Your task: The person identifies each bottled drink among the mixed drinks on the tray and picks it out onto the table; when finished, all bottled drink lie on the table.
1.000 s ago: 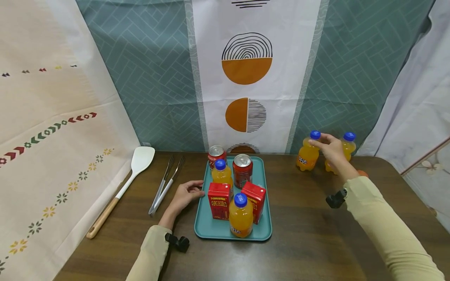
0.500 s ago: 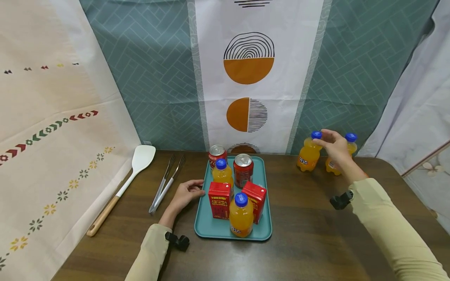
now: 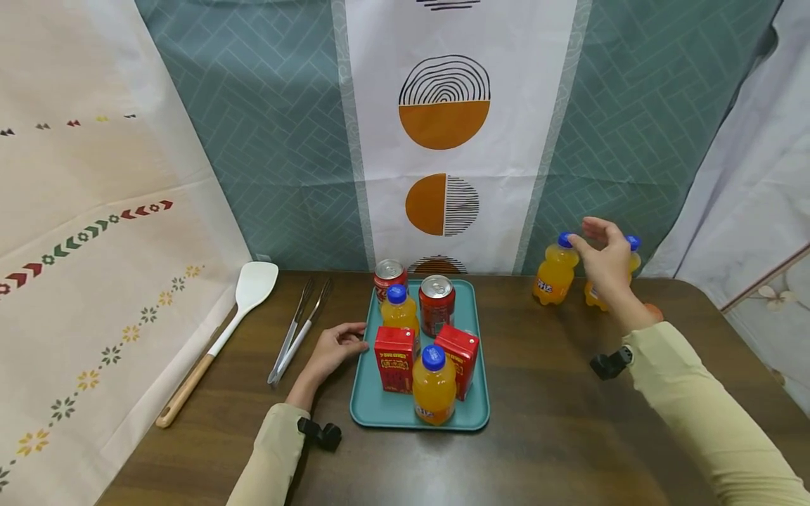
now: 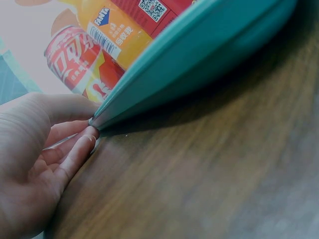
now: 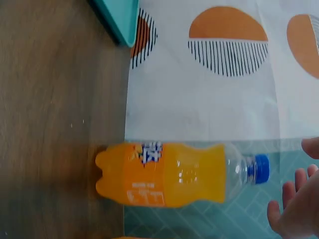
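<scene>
My left hand (image 3: pixel 333 351) is at the left edge of the teal tray (image 3: pixel 373 414), and in the left wrist view its thumb and fingers pinch the rim. On the tray stand two orange soda bottles (image 3: pixel 434 393), two red drink cartons (image 3: pixel 396 365) and two red soda cans (image 3: pixel 436 309). My right hand (image 3: pixel 606 263) is raised beside the blue cap of another upright orange soda bottle (image 3: pixel 552 279). In the right wrist view a gap shows between that bottle (image 5: pixel 174 174) and the spread fingers (image 5: pixel 289 191). One more orange soda bottle (image 3: pixel 595 294) stands partly hidden behind this hand.
Metal tongs (image 3: pixel 294 337) and a white spatula (image 3: pixel 243 302) with a wooden handle lie left of the tray. An orange round thing (image 3: pixel 654 311) is mostly hidden behind the right forearm. Patterned cloth (image 3: pixel 297 140) hangs along the table's back edge.
My right hand has let go of the bottle's cap and moved up and slightly right, its fingers spreading. The bottle stays standing. My left hand remains at the tray's edge.
</scene>
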`<action>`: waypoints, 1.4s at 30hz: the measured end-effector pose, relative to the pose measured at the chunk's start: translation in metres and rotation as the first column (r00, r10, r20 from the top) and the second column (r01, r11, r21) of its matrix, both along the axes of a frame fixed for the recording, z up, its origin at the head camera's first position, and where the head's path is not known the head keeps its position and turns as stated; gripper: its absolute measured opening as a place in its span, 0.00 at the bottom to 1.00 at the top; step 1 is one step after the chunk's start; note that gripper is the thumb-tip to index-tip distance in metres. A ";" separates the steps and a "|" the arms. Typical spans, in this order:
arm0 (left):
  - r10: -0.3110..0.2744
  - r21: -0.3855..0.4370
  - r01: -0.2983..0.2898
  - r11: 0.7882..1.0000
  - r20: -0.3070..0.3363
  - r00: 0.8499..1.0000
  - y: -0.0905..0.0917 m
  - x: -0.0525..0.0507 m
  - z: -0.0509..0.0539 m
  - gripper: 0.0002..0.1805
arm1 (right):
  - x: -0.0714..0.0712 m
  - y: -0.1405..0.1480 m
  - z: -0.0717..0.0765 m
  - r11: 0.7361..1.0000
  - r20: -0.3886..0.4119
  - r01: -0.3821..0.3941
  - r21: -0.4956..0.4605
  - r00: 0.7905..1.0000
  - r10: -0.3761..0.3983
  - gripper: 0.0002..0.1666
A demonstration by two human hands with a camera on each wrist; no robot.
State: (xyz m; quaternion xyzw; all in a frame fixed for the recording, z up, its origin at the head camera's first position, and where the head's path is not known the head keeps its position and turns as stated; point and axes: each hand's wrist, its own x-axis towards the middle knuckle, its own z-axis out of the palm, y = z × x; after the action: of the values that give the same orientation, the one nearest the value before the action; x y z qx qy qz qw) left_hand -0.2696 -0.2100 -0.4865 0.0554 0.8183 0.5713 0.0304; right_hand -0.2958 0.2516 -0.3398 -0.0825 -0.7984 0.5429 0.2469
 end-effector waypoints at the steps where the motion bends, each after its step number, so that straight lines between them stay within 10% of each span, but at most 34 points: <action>1: -0.003 0.000 0.003 1.000 0.000 1.000 0.000 0.000 -0.001 0.24 | 0.001 -0.002 0.000 1.000 -0.016 0.001 -0.006 1.000 -0.001 0.28; 13: -0.028 0.001 0.028 1.000 0.024 0.999 0.008 0.021 0.034 0.24 | 0.008 -0.034 -0.009 0.989 -0.076 -0.145 0.008 0.986 0.146 0.25; 18: -0.025 -0.003 0.025 1.000 0.020 0.999 0.008 0.020 0.033 0.24 | 0.012 -0.052 -0.011 0.976 -0.063 -0.213 0.035 0.975 0.215 0.24; 27: 0.004 0.003 -0.004 1.000 0.021 1.000 0.001 0.001 0.001 0.25 | 0.019 -0.086 -0.012 0.929 -0.056 -0.366 0.058 0.928 0.369 0.24; 36: -0.026 0.004 0.026 1.000 0.021 0.999 0.006 0.014 0.023 0.24 | 0.027 -0.114 -0.014 0.879 -0.021 -0.476 0.033 0.879 0.477 0.23; 42: -0.009 -0.007 0.009 1.000 0.011 1.000 0.003 0.007 0.010 0.25 | 0.032 -0.128 -0.015 0.850 -0.001 -0.526 0.022 0.850 0.526 0.23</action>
State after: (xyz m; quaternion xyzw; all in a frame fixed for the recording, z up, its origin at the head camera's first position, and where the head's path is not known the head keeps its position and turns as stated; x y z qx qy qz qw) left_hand -0.2628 -0.2071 -0.4768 0.0556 0.8199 0.5685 0.0377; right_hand -0.2638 0.1235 -0.3552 0.1436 -0.7953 0.5817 0.0926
